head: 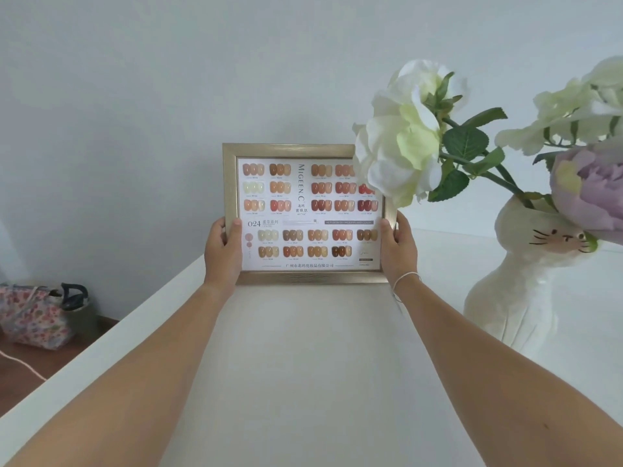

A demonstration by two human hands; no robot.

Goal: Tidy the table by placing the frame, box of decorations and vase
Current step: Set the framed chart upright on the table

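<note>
Nearest to us, our two bare forearms reach forward over the smooth white tabletop (303, 365), which runs away from us toward a pale grey wall (135, 96). At the end of the arms, our left hand (223, 253) grips the lower left edge of a rectangular picture frame with a brushed pale-gold border (305, 214), thumb laid on the front glass and fingers curled behind; our right hand (397, 252), with a thin white string bracelet (404, 278) at the wrist, grips the lower right edge the same way. The hands are apart, one at each side of the frame, both clamped on it. The frame stands upright, facing us, at the far part of the table in front of the wall; we cannot tell whether its bottom edge touches the tabletop. Behind the glass is a white printed chart of nail colour swatches in beige, orange and red-brown tones. To the right, nearer to us than the frame, a glossy white ceramic vase shaped like a cat with painted whiskers (526, 281) stands on the table, holding cream-white artificial flowers (401, 136) with green leaves and a lilac peony (586, 193); one white bloom overlaps the frame's upper right corner. Off the left edge of the table, a pink floral fabric bag (33, 315) sits on the brown floor.
</note>
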